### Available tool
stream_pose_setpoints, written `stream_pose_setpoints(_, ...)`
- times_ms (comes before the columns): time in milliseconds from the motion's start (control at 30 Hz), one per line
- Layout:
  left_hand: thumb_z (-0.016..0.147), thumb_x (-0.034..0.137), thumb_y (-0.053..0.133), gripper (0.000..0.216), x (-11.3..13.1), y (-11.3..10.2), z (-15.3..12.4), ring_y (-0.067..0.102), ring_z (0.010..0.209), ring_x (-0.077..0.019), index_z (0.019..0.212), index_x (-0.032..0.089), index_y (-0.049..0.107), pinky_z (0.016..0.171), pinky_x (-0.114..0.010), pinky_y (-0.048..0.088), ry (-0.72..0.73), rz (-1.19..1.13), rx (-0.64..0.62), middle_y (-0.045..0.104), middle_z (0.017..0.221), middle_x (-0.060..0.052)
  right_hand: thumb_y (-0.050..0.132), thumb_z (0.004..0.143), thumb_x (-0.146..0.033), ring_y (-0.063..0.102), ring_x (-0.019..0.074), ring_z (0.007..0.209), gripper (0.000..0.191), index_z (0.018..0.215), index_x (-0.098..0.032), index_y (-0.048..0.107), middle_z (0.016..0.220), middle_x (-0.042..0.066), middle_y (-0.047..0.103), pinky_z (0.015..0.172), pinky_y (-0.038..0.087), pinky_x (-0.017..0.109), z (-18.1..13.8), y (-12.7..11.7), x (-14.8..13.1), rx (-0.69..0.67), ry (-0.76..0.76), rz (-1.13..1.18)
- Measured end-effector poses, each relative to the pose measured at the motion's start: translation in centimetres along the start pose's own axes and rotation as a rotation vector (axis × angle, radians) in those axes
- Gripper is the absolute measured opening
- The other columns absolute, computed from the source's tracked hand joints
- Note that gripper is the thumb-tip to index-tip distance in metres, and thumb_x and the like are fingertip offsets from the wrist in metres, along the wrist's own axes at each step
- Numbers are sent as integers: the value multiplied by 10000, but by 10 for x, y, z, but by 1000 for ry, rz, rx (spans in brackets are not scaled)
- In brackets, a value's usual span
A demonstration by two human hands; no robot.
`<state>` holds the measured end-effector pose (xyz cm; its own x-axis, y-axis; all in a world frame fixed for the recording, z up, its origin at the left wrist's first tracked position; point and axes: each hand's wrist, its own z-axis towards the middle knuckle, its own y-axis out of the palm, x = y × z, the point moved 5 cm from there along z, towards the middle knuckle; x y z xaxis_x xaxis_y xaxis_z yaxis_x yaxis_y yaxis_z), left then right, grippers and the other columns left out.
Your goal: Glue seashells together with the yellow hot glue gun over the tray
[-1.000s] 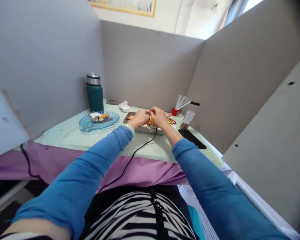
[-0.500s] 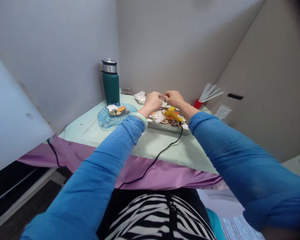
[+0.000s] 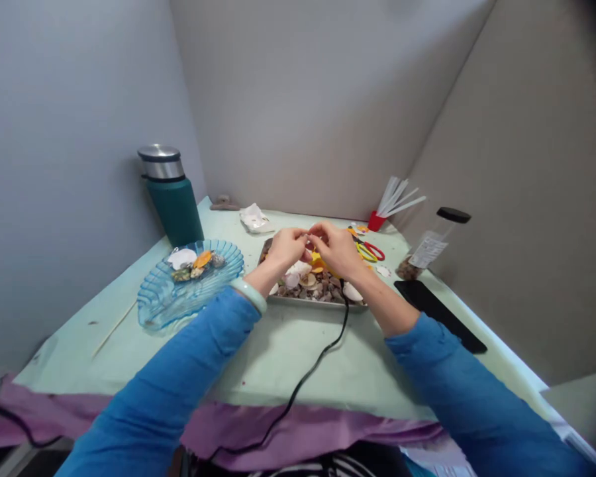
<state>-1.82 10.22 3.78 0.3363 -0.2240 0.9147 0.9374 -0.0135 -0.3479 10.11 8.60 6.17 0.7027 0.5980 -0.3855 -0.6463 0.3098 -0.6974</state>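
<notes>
My left hand (image 3: 289, 248), with a pale bangle (image 3: 251, 295) at its wrist, and my right hand (image 3: 336, 250) meet fingertip to fingertip. Both are closed in a pinch; whatever sits between them is too small and hidden to name. Just below them lies a metal tray (image 3: 302, 302) holding shells (image 3: 298, 270) and brown stones (image 3: 322, 288). A yellow tool, mostly covered by my right hand, rests over the tray, and a black cord (image 3: 312, 376) runs from it to the table's front edge. Scissors (image 3: 375, 252) with red and yellow handles lie right of the tray.
Left stand a blue shell-shaped plate (image 3: 153, 301) with shells and a green bottle (image 3: 173, 209). A thin stick (image 3: 114, 329) lies nearby. At the back is a white crumpled packet (image 3: 254, 218). Rightward are a red cup (image 3: 376, 221) of white sticks, a jar (image 3: 430, 245) and a black slab (image 3: 440, 315).
The view has tilted and come closer to the table, so the scissors, jar and black slab show more fully. My hands stay together above the tray, fingertips still touching.
</notes>
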Motion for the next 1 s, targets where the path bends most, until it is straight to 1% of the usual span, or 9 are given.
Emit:
stream_pose_setpoints(167, 819, 215, 455, 303, -6, 12, -9, 608, 514, -127, 1018, 118, 661, 509, -202, 462, -52, -13, -134, 624, 536, -25, 467, 859, -225, 579, 169, 729, 122, 888, -206, 584, 812, 34, 654, 658, 384, 259, -10, 0, 9, -11, -49, -81)
stream_pose_setpoints(267, 819, 235, 458, 318, -15, 17, -10, 608, 515, -136, 1053, 134, 648, 522, -218, 473, -91, -57, -189, 622, 528, -17, 468, 857, -202, 578, 167, 736, 110, 885, -215, 574, 827, 33, 644, 651, 384, 256, -13, 4, 12, -81, -81, -87)
stream_pose_setpoints(400, 824, 209, 418, 334, -29, 20, -9, 588, 495, -136, 1074, 164, 635, 539, -233, 476, -179, -93, -204, 591, 500, 1, 444, 871, -194, 570, 158, 711, 112, 877, -209, 555, 824, 39, 623, 624, 381, 247, -14, 12, 16, -190, -112, -84)
stream_pose_setpoints(500, 819, 211, 404, 321, -32, 18, -11, 587, 503, -147, 1025, 202, 651, 540, -245, 468, -180, -24, -235, 587, 496, 4, 441, 875, -209, 563, 170, 684, 104, 839, -210, 538, 774, 37, 613, 597, 370, 260, -15, 15, 18, -241, -123, -110)
stream_pose_setpoints(600, 808, 204, 400, 289, -26, 15, -17, 585, 515, -158, 906, 228, 672, 534, -256, 441, -142, 151, -270, 589, 499, -3, 436, 870, -194, 565, 174, 685, 94, 817, -216, 511, 766, 39, 609, 604, 385, 270, -18, 19, 17, -299, -145, -61)
stream_pose_setpoints(733, 820, 225, 404, 270, -14, 10, -24, 612, 624, -177, 849, 249, 672, 599, -276, 433, -66, 326, -234, 646, 614, -28, 406, 885, -199, 561, 176, 668, 114, 820, -231, 494, 759, 41, 598, 592, 402, 283, -21, 20, 17, -341, -137, 20)
stream_pose_setpoints(867, 849, 229, 387, 271, -11, 11, -27, 627, 771, -178, 961, 268, 631, 678, -272, 437, 12, 351, -209, 685, 829, -45, 395, 891, -190, 546, 180, 677, 121, 833, -232, 493, 750, 44, 582, 606, 411, 297, -19, 21, 18, -374, -143, 68)
stream_pose_setpoints(933, 857, 248, 397, 278, -15, 9, -28, 630, 749, -181, 1084, 244, 558, 657, -272, 439, -32, 357, -178, 681, 833, -53, 393, 893, -178, 535, 173, 671, 125, 840, -226, 496, 739, 41, 571, 612, 409, 291, -17, 21, 18, -377, -153, 94)
stream_pose_setpoints(1000, 877, 227, 360, 242, -17, 9, -28, 632, 748, -179, 1056, 210, 522, 660, -271, 440, -69, 351, -172, 669, 830, -60, 382, 895, -148, 525, 161, 663, 140, 839, -205, 497, 736, 37, 559, 614, 403, 277, -16, 21, 18, -376, -160, 119)
